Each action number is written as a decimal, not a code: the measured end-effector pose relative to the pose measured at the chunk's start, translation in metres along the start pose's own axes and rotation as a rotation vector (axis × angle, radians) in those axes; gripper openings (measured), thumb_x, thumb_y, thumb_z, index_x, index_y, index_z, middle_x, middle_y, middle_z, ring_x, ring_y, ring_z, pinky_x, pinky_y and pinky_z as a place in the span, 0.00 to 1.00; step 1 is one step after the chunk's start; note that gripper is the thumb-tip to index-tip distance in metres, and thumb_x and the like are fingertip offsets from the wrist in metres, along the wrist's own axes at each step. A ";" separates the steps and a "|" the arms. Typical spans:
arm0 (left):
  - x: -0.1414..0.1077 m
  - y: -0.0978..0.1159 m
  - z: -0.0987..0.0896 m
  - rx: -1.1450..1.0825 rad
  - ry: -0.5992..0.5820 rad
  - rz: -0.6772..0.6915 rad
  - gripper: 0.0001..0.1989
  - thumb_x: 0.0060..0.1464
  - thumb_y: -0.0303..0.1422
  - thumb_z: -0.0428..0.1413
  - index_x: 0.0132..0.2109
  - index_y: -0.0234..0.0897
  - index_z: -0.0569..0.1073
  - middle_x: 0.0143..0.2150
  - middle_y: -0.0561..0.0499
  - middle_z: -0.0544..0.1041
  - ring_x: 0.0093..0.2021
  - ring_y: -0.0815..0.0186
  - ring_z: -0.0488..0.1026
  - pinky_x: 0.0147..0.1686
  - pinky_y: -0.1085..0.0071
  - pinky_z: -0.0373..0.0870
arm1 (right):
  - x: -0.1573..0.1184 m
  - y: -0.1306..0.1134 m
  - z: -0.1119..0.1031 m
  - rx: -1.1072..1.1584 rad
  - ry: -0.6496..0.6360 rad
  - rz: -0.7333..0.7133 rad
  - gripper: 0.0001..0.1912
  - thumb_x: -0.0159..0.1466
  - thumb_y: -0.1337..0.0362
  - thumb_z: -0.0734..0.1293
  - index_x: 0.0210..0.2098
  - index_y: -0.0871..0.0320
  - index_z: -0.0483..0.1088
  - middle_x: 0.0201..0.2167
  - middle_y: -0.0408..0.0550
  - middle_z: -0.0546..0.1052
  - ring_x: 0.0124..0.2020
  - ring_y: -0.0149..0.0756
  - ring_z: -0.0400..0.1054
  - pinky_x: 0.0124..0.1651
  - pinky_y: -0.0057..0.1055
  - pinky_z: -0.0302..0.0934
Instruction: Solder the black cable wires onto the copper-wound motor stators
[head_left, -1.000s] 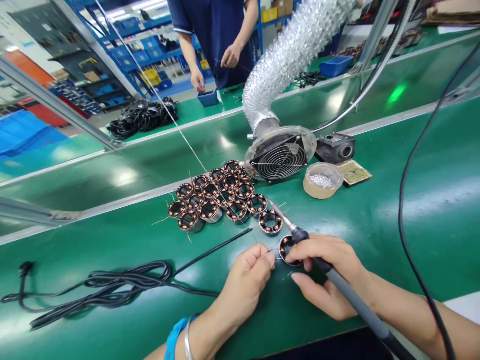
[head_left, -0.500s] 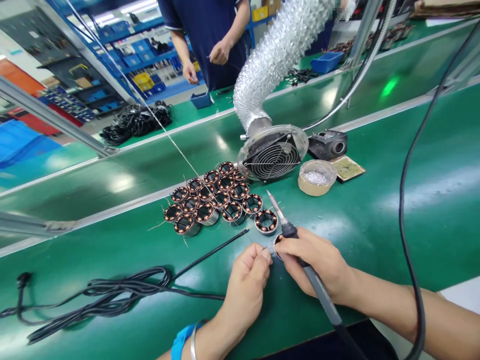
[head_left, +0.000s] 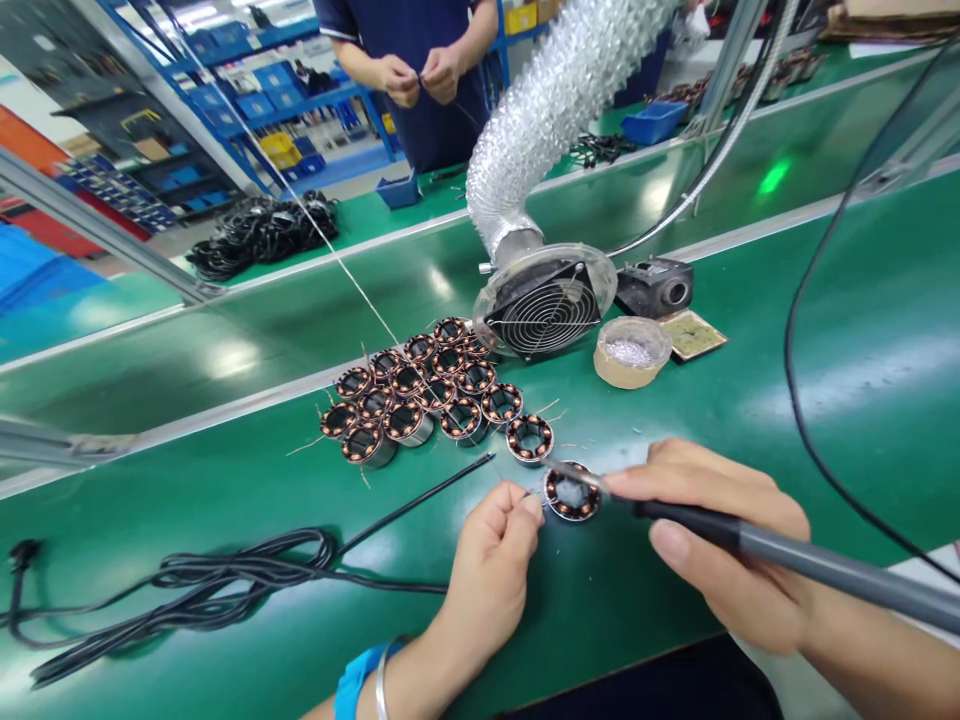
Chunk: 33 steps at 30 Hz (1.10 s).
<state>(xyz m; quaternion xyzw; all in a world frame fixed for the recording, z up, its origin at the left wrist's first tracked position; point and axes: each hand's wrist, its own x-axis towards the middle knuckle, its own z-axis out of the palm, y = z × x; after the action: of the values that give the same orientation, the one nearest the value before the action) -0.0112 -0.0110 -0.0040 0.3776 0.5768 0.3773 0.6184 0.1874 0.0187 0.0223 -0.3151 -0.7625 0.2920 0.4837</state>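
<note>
My right hand (head_left: 720, 540) grips a soldering iron (head_left: 690, 520), its tip angled left above a copper-wound motor stator (head_left: 571, 492) on the bench. At the left side of that stator, my left hand (head_left: 499, 550) pinches thin wire ends (head_left: 541, 497) between thumb and forefinger. A black power cord (head_left: 240, 575) lies coiled to the left. One strand of it runs toward my left wrist and passes out of sight there; its other end (head_left: 480, 460) points up at the stators. Another stator (head_left: 529, 440) stands just behind the one at my hands.
Several stators (head_left: 409, 420) stand grouped at centre left. Behind them hangs a round fume-extractor fan (head_left: 551, 310) on a silver duct (head_left: 540, 130). A tub of bright bits (head_left: 634, 355), a sponge pad (head_left: 697, 337) and an iron holder (head_left: 656, 288) sit right. A co-worker (head_left: 420, 90) stands across the bench.
My right hand has moved right, away from the stator, and the soldering iron has swung from pointing up to pointing left over it. My left hand stays put. The co-worker's hands have come together.
</note>
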 end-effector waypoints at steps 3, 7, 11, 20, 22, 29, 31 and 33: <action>0.000 0.000 -0.001 0.027 0.009 -0.004 0.19 0.57 0.47 0.54 0.28 0.38 0.60 0.19 0.62 0.52 0.20 0.74 0.45 0.20 0.76 0.44 | -0.005 0.002 -0.001 0.050 0.069 0.062 0.10 0.63 0.67 0.62 0.42 0.57 0.72 0.27 0.47 0.74 0.26 0.34 0.67 0.26 0.30 0.62; 0.001 0.000 -0.002 0.032 0.015 -0.016 0.19 0.56 0.46 0.54 0.28 0.38 0.60 0.20 0.62 0.52 0.20 0.74 0.45 0.20 0.76 0.45 | -0.004 0.007 0.004 0.084 0.139 0.070 0.07 0.62 0.66 0.62 0.37 0.57 0.71 0.25 0.46 0.73 0.24 0.34 0.67 0.25 0.29 0.61; 0.002 0.000 -0.002 0.037 0.021 -0.018 0.19 0.56 0.47 0.55 0.28 0.38 0.59 0.19 0.62 0.52 0.20 0.74 0.45 0.20 0.76 0.45 | -0.002 0.007 0.006 0.105 0.117 0.071 0.07 0.60 0.68 0.62 0.37 0.58 0.71 0.24 0.45 0.73 0.23 0.32 0.66 0.24 0.28 0.60; 0.000 0.000 -0.002 0.056 0.017 -0.016 0.20 0.56 0.48 0.55 0.27 0.38 0.59 0.19 0.62 0.51 0.20 0.74 0.45 0.20 0.76 0.45 | -0.006 0.004 0.005 0.151 0.079 0.080 0.09 0.60 0.67 0.62 0.38 0.58 0.72 0.23 0.45 0.71 0.21 0.33 0.64 0.23 0.31 0.57; 0.000 0.000 -0.003 0.068 0.014 -0.009 0.20 0.57 0.47 0.54 0.27 0.38 0.59 0.19 0.62 0.51 0.20 0.74 0.45 0.20 0.76 0.45 | -0.005 0.002 0.005 0.155 0.069 0.060 0.10 0.59 0.67 0.61 0.39 0.58 0.72 0.22 0.44 0.70 0.21 0.33 0.63 0.23 0.31 0.56; 0.002 -0.001 -0.004 0.068 0.007 -0.004 0.20 0.57 0.47 0.54 0.27 0.38 0.59 0.19 0.61 0.52 0.20 0.74 0.45 0.20 0.76 0.45 | -0.005 -0.004 0.010 0.111 0.077 -0.052 0.13 0.56 0.71 0.61 0.39 0.58 0.72 0.21 0.45 0.70 0.18 0.32 0.60 0.23 0.31 0.54; 0.002 0.000 -0.004 0.066 0.007 -0.003 0.21 0.56 0.48 0.55 0.27 0.38 0.59 0.19 0.61 0.52 0.20 0.74 0.45 0.20 0.76 0.45 | -0.006 -0.005 0.010 0.073 0.048 -0.078 0.14 0.55 0.71 0.60 0.39 0.58 0.72 0.20 0.45 0.70 0.18 0.32 0.60 0.23 0.31 0.54; 0.002 0.001 -0.004 0.074 0.010 -0.001 0.21 0.56 0.48 0.55 0.27 0.38 0.59 0.19 0.61 0.52 0.20 0.74 0.45 0.20 0.76 0.45 | -0.007 -0.005 0.009 0.041 0.012 -0.085 0.15 0.55 0.72 0.60 0.39 0.58 0.71 0.19 0.44 0.69 0.18 0.33 0.61 0.23 0.32 0.55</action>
<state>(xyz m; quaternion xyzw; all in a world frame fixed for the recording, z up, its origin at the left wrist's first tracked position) -0.0149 -0.0088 -0.0044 0.3980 0.5936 0.3573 0.6012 0.1806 0.0087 0.0192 -0.2742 -0.7663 0.2848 0.5065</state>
